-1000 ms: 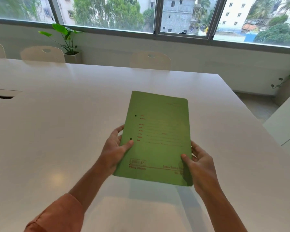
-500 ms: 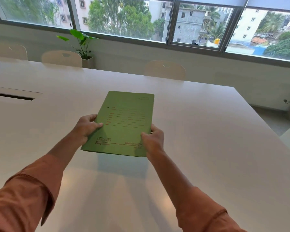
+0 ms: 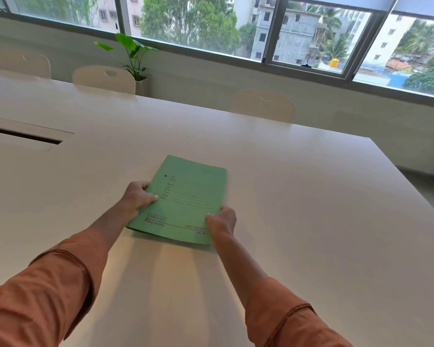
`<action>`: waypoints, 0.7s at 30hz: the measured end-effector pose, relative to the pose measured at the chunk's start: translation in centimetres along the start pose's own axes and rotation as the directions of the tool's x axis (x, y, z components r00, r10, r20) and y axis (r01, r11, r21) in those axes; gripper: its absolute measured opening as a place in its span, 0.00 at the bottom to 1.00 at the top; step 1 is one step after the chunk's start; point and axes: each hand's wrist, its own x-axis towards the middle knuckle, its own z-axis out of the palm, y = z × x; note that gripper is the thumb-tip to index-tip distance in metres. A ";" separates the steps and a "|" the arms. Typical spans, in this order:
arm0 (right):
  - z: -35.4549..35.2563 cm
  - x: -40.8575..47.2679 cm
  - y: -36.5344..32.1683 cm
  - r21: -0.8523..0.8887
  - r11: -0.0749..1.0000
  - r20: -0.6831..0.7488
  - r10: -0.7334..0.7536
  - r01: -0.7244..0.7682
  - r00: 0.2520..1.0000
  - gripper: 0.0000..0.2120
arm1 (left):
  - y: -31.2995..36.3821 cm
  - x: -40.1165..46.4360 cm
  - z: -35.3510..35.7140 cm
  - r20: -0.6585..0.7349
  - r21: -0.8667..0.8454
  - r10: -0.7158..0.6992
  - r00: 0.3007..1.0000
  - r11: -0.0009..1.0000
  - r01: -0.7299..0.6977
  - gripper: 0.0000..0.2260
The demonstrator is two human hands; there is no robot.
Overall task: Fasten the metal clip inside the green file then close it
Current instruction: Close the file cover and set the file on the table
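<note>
The green file (image 3: pixel 186 199) lies closed on the white table (image 3: pixel 311 196), its printed cover up, tilted so the spine side leans away to the left. The left hand (image 3: pixel 138 196) grasps the file's left edge about midway along, thumb pressed on the cover just beside the printed lines, the other fingers curled under or against the edge. The right hand (image 3: pixel 222 222) grips the file's near right corner, thumb on top over the red print, fingers wrapped around the edge. Whether the near edge rests fully on the table or is lifted slightly cannot be told; a thin shadow runs along it. Both forearms reach to the file from orange sleeves (image 3: pixel 48 296). Beyond the file, three chairs (image 3: pixel 263 106) stand at the table's far side, a potted plant (image 3: pixel 132 56) behind them under the window (image 3: pixel 298 33).
</note>
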 end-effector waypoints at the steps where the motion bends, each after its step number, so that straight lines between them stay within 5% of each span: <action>1: 0.4 0.2 0.2 -0.036 0.999 -0.003 -0.006 0.006 1.000 0.16 | -0.2 0.4 0.1 0.007 0.003 -0.003 1.000 1.000 0.003 0.22; 10: 1.6 0.9 -0.1 -0.216 0.972 0.025 -0.089 0.092 0.996 0.25 | -4.8 7.1 0.3 -0.077 0.164 -0.034 0.996 0.985 0.047 0.27; 17: 1.7 0.1 1.0 -0.437 0.886 -0.011 -0.180 0.157 0.984 0.22 | -3.0 3.3 2.1 -0.195 0.455 0.092 0.976 0.891 0.007 0.28; 21: 0.0 0.0 1.7 -0.449 0.837 0.024 -0.339 0.313 0.941 0.28 | -3.2 2.3 2.7 -0.224 0.509 0.218 0.950 0.857 -0.076 0.32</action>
